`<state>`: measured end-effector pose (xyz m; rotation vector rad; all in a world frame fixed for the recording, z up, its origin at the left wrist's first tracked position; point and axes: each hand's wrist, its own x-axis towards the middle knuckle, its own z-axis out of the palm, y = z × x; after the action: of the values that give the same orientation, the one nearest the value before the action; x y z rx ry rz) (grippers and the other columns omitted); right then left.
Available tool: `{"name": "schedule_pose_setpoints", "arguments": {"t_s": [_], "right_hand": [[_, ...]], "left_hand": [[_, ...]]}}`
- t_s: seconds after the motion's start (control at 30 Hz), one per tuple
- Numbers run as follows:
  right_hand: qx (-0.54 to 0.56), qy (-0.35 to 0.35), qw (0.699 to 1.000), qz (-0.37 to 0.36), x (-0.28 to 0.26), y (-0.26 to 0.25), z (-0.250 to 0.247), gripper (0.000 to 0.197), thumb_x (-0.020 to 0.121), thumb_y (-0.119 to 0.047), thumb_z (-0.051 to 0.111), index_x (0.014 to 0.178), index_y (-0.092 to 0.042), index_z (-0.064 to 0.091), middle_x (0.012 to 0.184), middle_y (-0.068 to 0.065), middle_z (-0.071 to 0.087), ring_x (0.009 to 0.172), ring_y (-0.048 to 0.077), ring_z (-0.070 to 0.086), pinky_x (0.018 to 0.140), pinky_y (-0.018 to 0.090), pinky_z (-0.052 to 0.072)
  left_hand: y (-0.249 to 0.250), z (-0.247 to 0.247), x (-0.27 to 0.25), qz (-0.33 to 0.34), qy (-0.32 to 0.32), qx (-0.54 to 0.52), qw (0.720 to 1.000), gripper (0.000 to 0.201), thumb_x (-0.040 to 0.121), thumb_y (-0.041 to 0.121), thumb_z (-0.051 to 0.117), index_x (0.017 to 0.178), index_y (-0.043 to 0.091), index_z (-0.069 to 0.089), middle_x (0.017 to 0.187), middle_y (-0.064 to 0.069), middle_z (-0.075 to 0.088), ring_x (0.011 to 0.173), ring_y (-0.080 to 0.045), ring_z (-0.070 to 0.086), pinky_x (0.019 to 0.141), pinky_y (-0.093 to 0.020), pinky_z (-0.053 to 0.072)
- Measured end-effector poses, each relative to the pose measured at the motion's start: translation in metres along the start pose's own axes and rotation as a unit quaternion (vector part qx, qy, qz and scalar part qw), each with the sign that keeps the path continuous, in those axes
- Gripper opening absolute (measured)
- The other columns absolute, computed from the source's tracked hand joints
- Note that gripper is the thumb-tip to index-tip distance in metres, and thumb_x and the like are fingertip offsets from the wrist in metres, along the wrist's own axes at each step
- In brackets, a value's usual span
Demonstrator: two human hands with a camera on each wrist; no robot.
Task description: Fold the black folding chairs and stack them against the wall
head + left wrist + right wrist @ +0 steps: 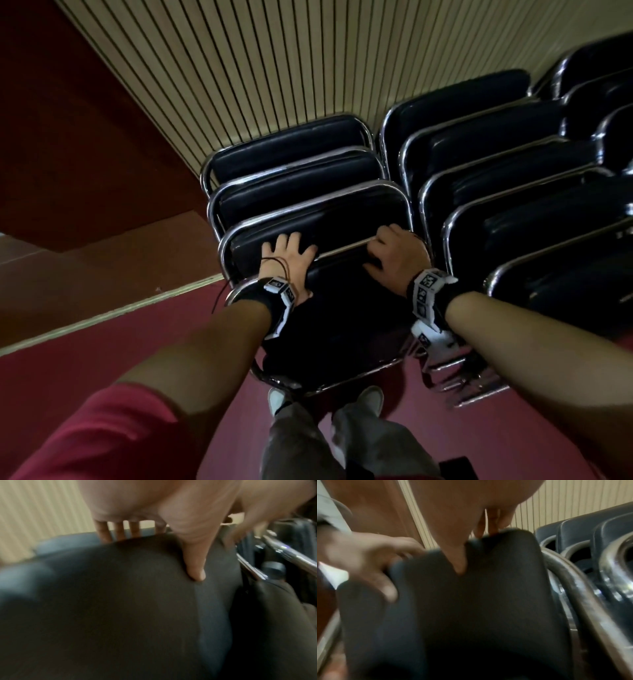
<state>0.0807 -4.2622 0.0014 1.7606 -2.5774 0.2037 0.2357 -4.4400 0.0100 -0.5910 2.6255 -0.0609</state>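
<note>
The chair [339, 308] I hold is black, padded, with a chrome tube frame, folded flat and upright at the near end of the left row against the ribbed wall [274, 68]. My left hand [287, 263] lies flat on its top edge, fingers spread over the pad. My right hand [397, 257] curls over the top, gripping it. A second row [513, 192] stands just right.
</note>
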Motion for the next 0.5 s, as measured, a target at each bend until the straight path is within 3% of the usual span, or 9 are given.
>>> {"name": "schedule_pose_setpoints", "arguments": {"t_s": [0.07, 0.13, 0.2, 0.23, 0.3, 0.37, 0.5], "right_hand": [[0.043, -0.038, 0.998, -0.036, 0.006, -0.011, 0.000, 0.021, 0.072, -0.030, 0.073, 0.075, -0.012, 0.063, 0.081, 0.009, 0.060, 0.077, 0.031, 0.058, 0.063, 0.038, 0.047], [0.071, -0.188, 0.980, -0.011, 0.008, -0.025, 0.005, 0.017, 0.083, -0.031, 0.061, 0.089, -0.017, 0.069, 0.089, 0.009, 0.067, 0.084, 0.033, 0.065, 0.067, 0.036, 0.049], [0.086, -0.350, 0.932, 0.033, 0.004, -0.029, 0.023, 0.027, 0.089, -0.033, 0.054, 0.109, -0.023, 0.070, 0.105, 0.006, 0.069, 0.096, 0.029, 0.067, 0.075, 0.032, 0.052], [0.104, -0.398, 0.911, 0.045, 0.000, -0.028, 0.030, 0.032, 0.090, -0.032, 0.053, 0.118, -0.024, 0.066, 0.112, 0.006, 0.068, 0.101, 0.029, 0.066, 0.082, 0.034, 0.053], [0.121, -0.427, 0.895, 0.051, -0.004, -0.020, 0.043, 0.044, 0.091, -0.031, 0.053, 0.135, -0.026, 0.051, 0.126, 0.008, 0.062, 0.112, 0.029, 0.060, 0.092, 0.037, 0.049], [0.118, -0.423, 0.897, 0.044, -0.002, -0.012, 0.048, 0.051, 0.093, -0.033, 0.054, 0.142, -0.029, 0.039, 0.134, 0.006, 0.056, 0.118, 0.028, 0.055, 0.095, 0.036, 0.043], [0.126, -0.415, 0.900, 0.048, 0.004, -0.004, 0.060, 0.056, 0.090, -0.039, 0.056, 0.142, -0.033, 0.038, 0.135, 0.004, 0.056, 0.118, 0.026, 0.056, 0.094, 0.034, 0.044]], "left_hand": [[0.003, -0.006, 0.008, -0.005, -0.046, -0.013, 0.999, 0.094, 0.072, 0.055, 0.076, 0.151, 0.035, 0.028, 0.145, -0.006, 0.031, 0.136, -0.033, 0.027, 0.103, -0.066, 0.034], [0.003, -0.010, 0.015, -0.019, -0.068, -0.024, 0.997, 0.089, 0.073, 0.049, 0.076, 0.149, 0.035, 0.032, 0.141, -0.004, 0.036, 0.134, -0.032, 0.029, 0.101, -0.067, 0.036], [0.002, -0.012, 0.021, -0.023, -0.083, -0.021, 0.996, 0.090, 0.071, 0.049, 0.079, 0.148, 0.036, 0.033, 0.141, -0.003, 0.037, 0.135, -0.032, 0.028, 0.101, -0.066, 0.037], [0.001, -0.011, 0.023, -0.024, -0.086, -0.020, 0.996, 0.091, 0.070, 0.050, 0.081, 0.147, 0.036, 0.034, 0.141, -0.002, 0.037, 0.135, -0.031, 0.028, 0.100, -0.066, 0.037], [0.001, -0.010, 0.026, -0.029, -0.084, -0.019, 0.996, 0.091, 0.070, 0.051, 0.082, 0.146, 0.036, 0.035, 0.139, -0.002, 0.037, 0.134, -0.030, 0.029, 0.100, -0.066, 0.038], [0.000, -0.009, 0.030, -0.034, -0.080, -0.022, 0.996, 0.089, 0.070, 0.050, 0.082, 0.145, 0.035, 0.036, 0.139, -0.002, 0.037, 0.134, -0.030, 0.028, 0.101, -0.068, 0.037], [-0.002, -0.009, 0.037, -0.039, -0.086, -0.041, 0.995, 0.089, 0.072, 0.047, 0.081, 0.147, 0.034, 0.035, 0.138, -0.002, 0.036, 0.134, -0.031, 0.027, 0.103, -0.070, 0.034]]}}
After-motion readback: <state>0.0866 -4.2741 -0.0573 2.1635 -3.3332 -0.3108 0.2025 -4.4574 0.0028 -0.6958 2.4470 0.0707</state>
